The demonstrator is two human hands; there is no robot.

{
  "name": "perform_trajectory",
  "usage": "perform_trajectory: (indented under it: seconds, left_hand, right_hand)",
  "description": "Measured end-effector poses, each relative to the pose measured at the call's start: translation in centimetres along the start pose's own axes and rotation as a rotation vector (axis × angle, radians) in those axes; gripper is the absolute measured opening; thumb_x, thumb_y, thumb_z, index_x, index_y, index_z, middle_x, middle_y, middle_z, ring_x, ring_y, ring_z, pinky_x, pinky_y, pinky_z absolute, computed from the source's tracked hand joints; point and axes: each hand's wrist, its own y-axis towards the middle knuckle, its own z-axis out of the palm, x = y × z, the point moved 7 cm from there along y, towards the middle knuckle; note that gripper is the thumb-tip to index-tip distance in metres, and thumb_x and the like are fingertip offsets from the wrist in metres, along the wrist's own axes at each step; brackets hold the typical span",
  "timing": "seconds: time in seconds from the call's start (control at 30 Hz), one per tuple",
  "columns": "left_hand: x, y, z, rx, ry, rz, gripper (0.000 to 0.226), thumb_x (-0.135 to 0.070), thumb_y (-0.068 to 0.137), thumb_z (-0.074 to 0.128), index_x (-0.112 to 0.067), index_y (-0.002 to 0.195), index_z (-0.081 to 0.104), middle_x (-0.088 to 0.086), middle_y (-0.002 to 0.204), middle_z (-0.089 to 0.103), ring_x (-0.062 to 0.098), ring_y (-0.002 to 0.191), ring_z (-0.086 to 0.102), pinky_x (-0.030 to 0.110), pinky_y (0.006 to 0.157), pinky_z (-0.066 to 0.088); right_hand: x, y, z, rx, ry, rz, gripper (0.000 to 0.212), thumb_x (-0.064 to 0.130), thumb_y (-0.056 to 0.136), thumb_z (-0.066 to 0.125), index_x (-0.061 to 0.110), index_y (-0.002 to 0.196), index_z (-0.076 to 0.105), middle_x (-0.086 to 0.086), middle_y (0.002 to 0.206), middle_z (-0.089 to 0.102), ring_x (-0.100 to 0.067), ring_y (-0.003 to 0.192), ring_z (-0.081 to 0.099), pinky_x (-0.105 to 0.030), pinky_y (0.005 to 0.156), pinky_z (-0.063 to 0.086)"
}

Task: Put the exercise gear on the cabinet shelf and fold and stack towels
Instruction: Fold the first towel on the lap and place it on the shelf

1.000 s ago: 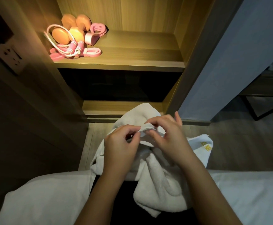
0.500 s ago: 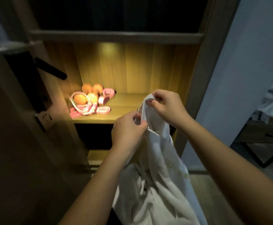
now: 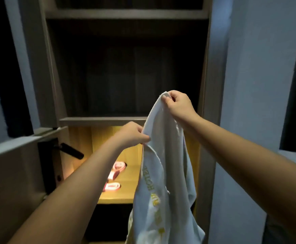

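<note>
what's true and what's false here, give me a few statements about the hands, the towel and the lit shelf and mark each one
1. The left hand and the right hand both pinch the white towel. True.
2. The white towel lies folded on the lit shelf. False: it hangs unfolded from the two hands.
3. The right hand is held higher than the left hand. True.
4. The white towel is plain, with no writing. False: yellow lettering that includes "HOTEL" runs down it.
5. Pink exercise gear lies on the lit shelf. True.
</note>
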Motion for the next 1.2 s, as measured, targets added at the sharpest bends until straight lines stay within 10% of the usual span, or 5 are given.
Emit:
perform_trajectory:
  seconds: [0.2,0.4,0.73,0.97,1.2]
  left_hand:
    - [-1.7,-0.6,0.5,0.227,-0.388,0.132,0.056,-0.038,0.076,0.059,-0.009,0.124,0.054,0.014,0.121,0.057,0.025,0.115,0.055,0.041,0.104,0.045]
    - [-3.2,-0.7,2.7,0.284,-0.582,0.181,0.048,-0.041,0.073,0.057,-0.018,0.115,0.052,0.011,0.115,0.057,0.023,0.11,0.058,0.034,0.095,0.053]
    - [-2.8,1.3,0.2,0.124,-0.481,0.279,0.02,-0.027,0.094,0.06,-0.014,0.097,0.075,0.0,0.096,0.074,0.015,0.094,0.07,0.025,0.078,0.057]
    - [-0.5,1.3,3.4,0.241,-0.239,0.141,0.046,-0.048,0.082,0.06,-0.008,0.104,0.066,0.008,0.106,0.063,0.018,0.1,0.063,0.03,0.09,0.054]
    - [-0.3,2.4,-0.2,-0.089,-0.283,0.208,0.032,-0.036,0.09,0.064,-0.008,0.078,0.072,0.01,0.081,0.067,0.025,0.082,0.067,0.038,0.073,0.058]
  right_hand:
    - [4.1,2.2,-1.9,0.08,0.075,-0.066,0.026,0.029,0.1,0.051,0.008,0.1,0.065,-0.002,0.084,0.057,-0.013,0.081,0.053,-0.03,0.071,0.046]
    - [2.5,1.9,-4.5,0.149,0.169,-0.013,0.02,0.033,0.099,0.052,0.02,0.09,0.064,-0.002,0.085,0.058,-0.015,0.081,0.057,-0.031,0.073,0.048]
    - [-1.6,2.4,-7.9,0.093,0.232,0.077,0.018,0.034,0.097,0.055,0.021,0.091,0.066,-0.003,0.086,0.063,-0.017,0.079,0.06,-0.024,0.059,0.052]
    - [-1.0,3.7,-8.2,0.052,0.212,0.018,0.018,0.033,0.098,0.054,0.023,0.089,0.066,0.0,0.086,0.062,-0.013,0.08,0.057,-0.025,0.067,0.047]
    - [-5.3,3.5,-10.1,-0.098,0.091,0.121,0.021,0.029,0.099,0.053,0.024,0.081,0.062,0.002,0.08,0.059,-0.013,0.074,0.055,-0.025,0.062,0.046]
